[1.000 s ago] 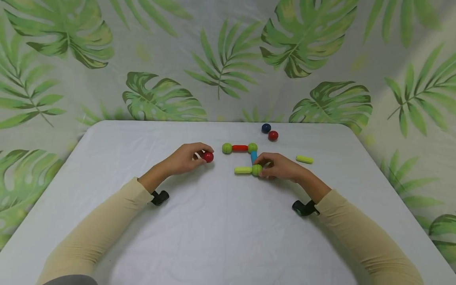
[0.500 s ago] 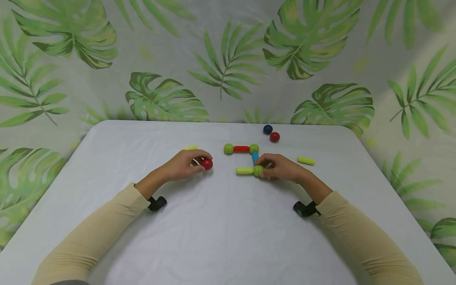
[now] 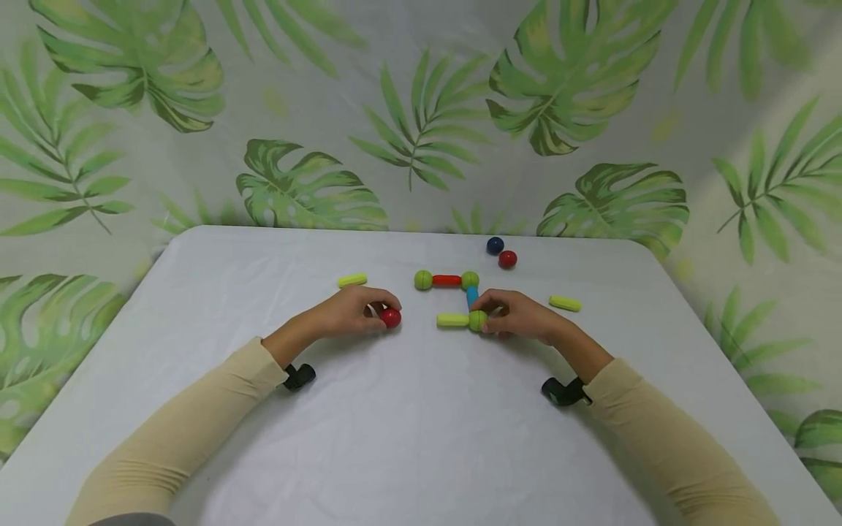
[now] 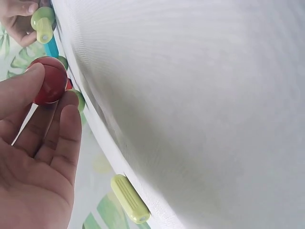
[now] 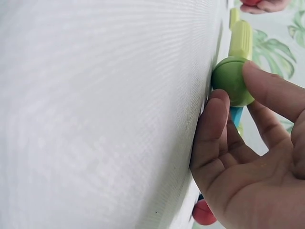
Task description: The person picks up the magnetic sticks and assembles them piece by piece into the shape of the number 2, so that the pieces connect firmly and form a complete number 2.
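Observation:
My left hand pinches a red ball between thumb and fingers; the left wrist view shows a groove across the ball. To its right lies a joined shape of sticks and green balls. My right hand grips the near green ball at its corner. From that ball a yellow-green stick points left toward the red ball, with a gap between them. A blue stick, partly behind my right fingers, leads to the far green ball. A red stick joins that to another green ball.
One loose yellow-green stick lies beyond my left hand, another beyond my right wrist. A dark blue ball and a second red ball sit near the white table's far edge. A leaf-patterned cloth hangs behind.
My left hand has drawn nearer to me with the red ball, level with the near stick, uncovering the loose yellow-green stick behind it. The right hand keeps its grip on the green ball.

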A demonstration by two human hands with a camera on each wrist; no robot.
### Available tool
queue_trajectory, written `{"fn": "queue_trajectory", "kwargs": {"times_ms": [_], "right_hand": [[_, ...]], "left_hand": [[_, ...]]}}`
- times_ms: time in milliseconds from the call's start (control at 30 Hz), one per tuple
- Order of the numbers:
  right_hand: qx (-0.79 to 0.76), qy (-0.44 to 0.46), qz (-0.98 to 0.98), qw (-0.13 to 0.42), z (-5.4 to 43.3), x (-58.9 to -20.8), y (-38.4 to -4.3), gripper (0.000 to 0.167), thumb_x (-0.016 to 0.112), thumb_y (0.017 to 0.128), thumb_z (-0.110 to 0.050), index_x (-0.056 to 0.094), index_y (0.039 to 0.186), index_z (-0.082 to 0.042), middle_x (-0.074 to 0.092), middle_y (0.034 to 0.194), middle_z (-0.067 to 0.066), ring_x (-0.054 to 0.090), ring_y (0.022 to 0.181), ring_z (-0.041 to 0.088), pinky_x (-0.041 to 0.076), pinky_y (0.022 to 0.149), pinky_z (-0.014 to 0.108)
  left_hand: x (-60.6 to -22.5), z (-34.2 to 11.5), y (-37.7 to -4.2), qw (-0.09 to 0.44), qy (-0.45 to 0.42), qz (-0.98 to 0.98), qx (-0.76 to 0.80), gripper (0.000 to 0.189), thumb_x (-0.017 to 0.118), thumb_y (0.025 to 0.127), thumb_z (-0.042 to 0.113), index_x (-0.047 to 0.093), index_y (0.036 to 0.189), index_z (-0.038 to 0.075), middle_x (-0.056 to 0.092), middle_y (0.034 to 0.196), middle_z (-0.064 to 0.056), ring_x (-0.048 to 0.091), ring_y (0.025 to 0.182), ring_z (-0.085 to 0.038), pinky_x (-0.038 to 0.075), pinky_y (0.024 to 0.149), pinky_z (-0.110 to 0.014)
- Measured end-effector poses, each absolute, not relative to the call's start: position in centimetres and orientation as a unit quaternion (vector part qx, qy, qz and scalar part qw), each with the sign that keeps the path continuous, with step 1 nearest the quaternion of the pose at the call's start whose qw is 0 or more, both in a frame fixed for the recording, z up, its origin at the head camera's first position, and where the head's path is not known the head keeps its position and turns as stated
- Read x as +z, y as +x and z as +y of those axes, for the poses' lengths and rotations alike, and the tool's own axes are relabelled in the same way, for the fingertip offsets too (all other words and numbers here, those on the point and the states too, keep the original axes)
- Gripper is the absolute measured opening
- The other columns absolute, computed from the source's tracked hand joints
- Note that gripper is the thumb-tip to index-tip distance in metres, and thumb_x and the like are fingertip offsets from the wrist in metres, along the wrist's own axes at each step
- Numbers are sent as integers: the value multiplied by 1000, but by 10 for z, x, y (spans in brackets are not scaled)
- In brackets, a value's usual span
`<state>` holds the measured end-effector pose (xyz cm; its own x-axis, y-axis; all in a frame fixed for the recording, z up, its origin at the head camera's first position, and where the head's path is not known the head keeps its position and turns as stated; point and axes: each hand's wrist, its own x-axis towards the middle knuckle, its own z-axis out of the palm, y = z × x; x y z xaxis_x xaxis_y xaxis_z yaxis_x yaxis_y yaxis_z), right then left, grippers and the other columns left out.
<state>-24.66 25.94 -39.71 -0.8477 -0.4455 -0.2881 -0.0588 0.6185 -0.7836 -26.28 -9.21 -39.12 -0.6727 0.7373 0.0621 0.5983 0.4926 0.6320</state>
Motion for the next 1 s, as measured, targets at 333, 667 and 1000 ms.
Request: {"fn": "queue_trajectory", "kwargs": {"times_ms": [333, 667, 1000], "right_hand": [[-404, -148, 873, 232, 259, -396, -245, 36, 66, 94, -11, 58, 128, -9, 58, 124, 17, 56, 97, 23, 54, 80, 30], [-403, -153, 871, 234, 259, -396, -248, 36, 65, 94, -10, 58, 129, -9, 58, 123, 16, 56, 97, 23, 54, 80, 30], [-407, -150, 869, 237, 259, -397, -249, 37, 65, 94, -10, 57, 130, -9, 58, 124, 16, 56, 99, 23, 54, 81, 29]], "left_hand": [[-396, -87, -266, 136, 379, 855, 327, 32, 69, 88, 0, 66, 119, 8, 68, 117, -8, 66, 103, -20, 56, 89, -30], [-394, -75, -266, 153, 370, 860, 316, 30, 69, 89, 5, 68, 118, 12, 71, 113, -4, 65, 100, -16, 55, 89, -30], [-394, -63, -270, 157, 381, 856, 311, 31, 68, 89, 5, 67, 119, 11, 71, 113, -5, 66, 99, -15, 54, 90, -30]]}}
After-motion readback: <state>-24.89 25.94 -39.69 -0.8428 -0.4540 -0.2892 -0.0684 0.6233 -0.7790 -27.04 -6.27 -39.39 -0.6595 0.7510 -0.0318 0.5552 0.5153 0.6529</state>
